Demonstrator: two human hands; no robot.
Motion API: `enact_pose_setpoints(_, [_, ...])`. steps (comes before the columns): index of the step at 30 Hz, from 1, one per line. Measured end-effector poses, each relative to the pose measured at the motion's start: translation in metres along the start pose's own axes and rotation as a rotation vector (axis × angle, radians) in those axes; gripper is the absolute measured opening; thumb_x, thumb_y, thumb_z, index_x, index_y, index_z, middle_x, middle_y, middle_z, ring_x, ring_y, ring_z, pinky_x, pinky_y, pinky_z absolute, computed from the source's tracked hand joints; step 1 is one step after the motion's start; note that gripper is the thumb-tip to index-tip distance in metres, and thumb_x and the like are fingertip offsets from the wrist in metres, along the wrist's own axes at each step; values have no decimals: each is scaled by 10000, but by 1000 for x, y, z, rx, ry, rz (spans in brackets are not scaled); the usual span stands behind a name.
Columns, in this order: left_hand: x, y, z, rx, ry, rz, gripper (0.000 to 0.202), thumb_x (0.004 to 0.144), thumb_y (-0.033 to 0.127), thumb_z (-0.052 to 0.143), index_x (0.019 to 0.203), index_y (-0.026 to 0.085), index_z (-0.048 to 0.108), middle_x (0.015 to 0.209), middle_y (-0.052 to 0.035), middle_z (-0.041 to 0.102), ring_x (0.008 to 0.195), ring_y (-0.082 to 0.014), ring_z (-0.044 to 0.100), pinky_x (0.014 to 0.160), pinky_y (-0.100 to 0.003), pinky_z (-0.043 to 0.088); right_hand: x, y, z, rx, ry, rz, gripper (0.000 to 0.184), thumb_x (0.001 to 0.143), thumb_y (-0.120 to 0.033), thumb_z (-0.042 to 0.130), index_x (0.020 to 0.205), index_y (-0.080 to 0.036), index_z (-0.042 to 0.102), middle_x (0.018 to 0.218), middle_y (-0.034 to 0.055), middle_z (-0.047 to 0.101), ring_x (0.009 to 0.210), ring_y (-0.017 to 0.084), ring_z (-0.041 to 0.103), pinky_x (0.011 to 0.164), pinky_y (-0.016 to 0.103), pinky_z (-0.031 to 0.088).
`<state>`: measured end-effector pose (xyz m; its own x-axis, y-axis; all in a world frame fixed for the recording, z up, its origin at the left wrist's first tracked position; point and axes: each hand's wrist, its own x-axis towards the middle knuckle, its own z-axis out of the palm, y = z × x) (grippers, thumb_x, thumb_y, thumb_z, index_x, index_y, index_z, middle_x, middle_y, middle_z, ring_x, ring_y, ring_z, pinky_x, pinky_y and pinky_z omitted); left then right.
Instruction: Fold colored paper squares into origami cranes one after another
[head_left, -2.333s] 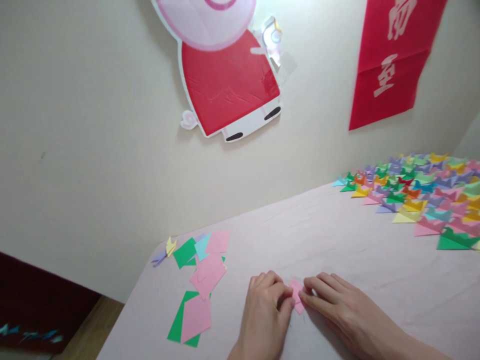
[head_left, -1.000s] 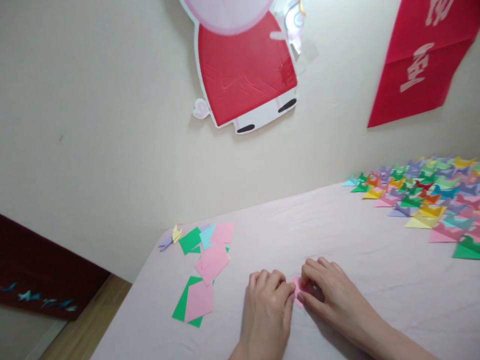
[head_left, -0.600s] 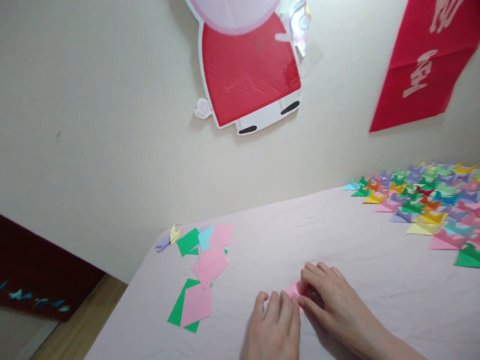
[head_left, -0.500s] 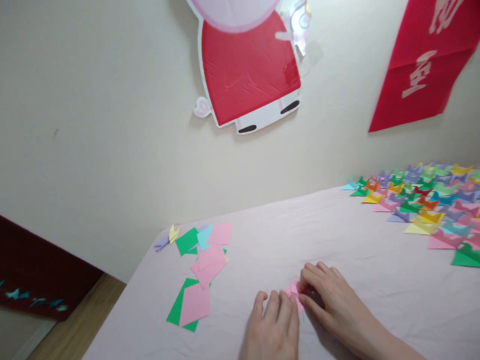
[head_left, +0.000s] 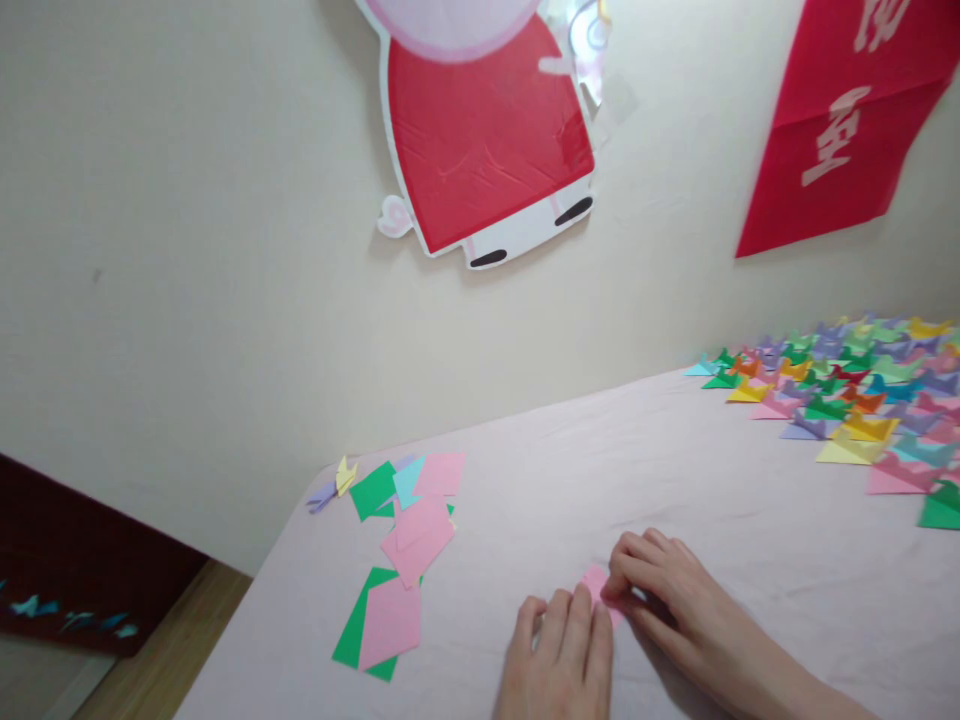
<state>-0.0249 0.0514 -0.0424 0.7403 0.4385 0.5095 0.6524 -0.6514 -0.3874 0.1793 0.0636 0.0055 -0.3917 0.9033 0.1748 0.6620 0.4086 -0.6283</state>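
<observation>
The small pink paper piece lay on the cloth, in the gap between the two hands and partly under them. Relative to the right hand, the piece lay to the left, directly at the fingertips; relative to the left hand, it lay ahead and slightly to the right. Both hands were in contact with it, so neither was clearly nearer. Its visible strip slanted from upper left to lower right (the true long axis could not be confirmed, as fingers covered much of it).

Grip state: the right thumb and index finger met at the right edge of the piece in an apparent pinch. The left fingers lay over its near side; the left thumb was hidden, so whether that hand also grasped could not be told.

Materials: the cloth was pale and faintly wrinkled. At left, the flat pink sheet overlapped a green sheet, both matte and straight-edged. At far right, origami figures stood in close rows, with broad triangular bases and upturned points.
</observation>
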Motion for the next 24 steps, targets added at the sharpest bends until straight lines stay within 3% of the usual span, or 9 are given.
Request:
enact_pose_setpoints(7, [7, -3, -7, -33, 22, 13, 305, 983, 193, 402, 1153, 185, 655, 1291, -96, 621, 1105, -228, 562, 904, -351, 391, -5, 4, 2, 68, 65, -115, 247, 976, -155, 412, 833, -213, 605, 898, 47, 611, 839, 191, 551, 745, 332, 486])
enact_pose_setpoints(16, [22, -6, -17, -99, 127, -56, 366, 1015, 187, 346, 1004, 188, 712, 1137, -2, 679, 969, -174, 553, 817, -309, 394, -9, -4, -3, -135, 124, -287, 248, 956, -97, 431, 965, -226, 643, 893, 45, 667, 787, 175, 597, 683, 263, 509])
enact_pose_setpoints(21, [25, -5, -21, -79, 62, -70, 333, 1013, 204, 359, 1067, 152, 683, 1167, -39, 653, 983, -187, 541, 833, -316, 407, -7, 2, 10, -410, 211, -372, 221, 857, -53, 500, 965, -191, 634, 854, 50, 660, 728, 202, 543, 660, 315, 451])
enact_pose_setpoints(24, [26, -6, -22, -115, -56, -71, 272, 997, 241, 413, 1100, 165, 653, 1140, -44, 653, 969, -195, 545, 839, -331, 416, -15, 8, 9, -557, 225, -409, 184, 814, -69, 527, 879, -206, 630, 845, 55, 664, 735, 226, 536, 711, 368, 428])
